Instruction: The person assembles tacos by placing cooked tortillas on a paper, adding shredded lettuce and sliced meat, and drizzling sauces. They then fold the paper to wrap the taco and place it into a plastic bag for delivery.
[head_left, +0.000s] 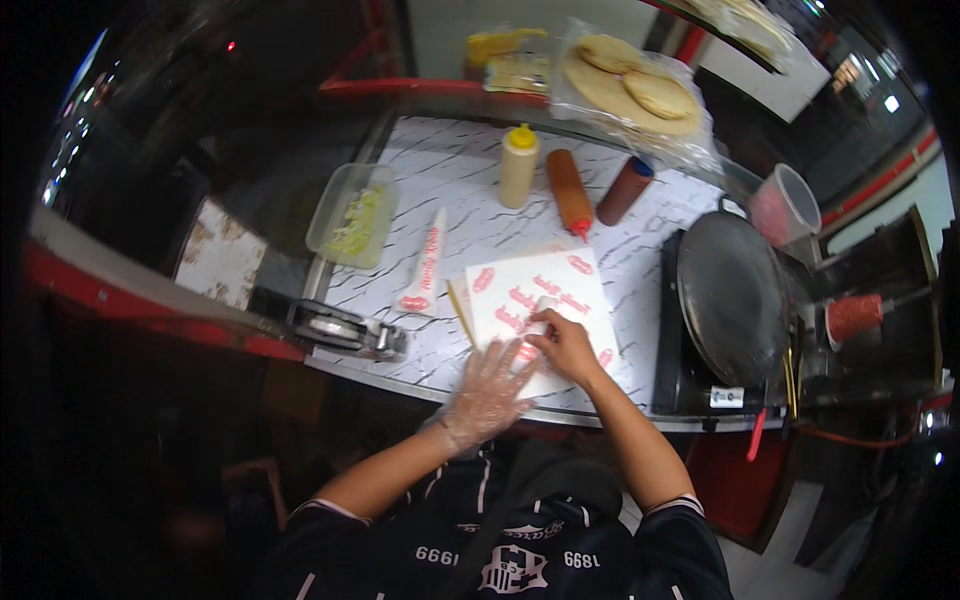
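Observation:
A stack of white wrapping paper (600, 322) with red print lies near the counter's front edge. My left hand (480, 395), in a clear plastic glove, lies with its fingers stretched out over the paper's near left part. Just right of it, my bare right hand (565, 348) is closed in a pinch above the middle of the sheet. Something small and whitish shows at its fingertips, too unclear to name. Left of the paper is a white paper cone (424, 268) with red print. A tan strip (462, 312) sticks out under the sheet's left edge.
Sauce bottles stand behind: cream with yellow cap (518, 168), orange (570, 190), dark red (626, 192). Left are a tub of shredded greens (356, 218) and a tape dispenser (345, 332). Right is a round black griddle (733, 300). Bagged flatbreads (640, 90) lie on the back ledge.

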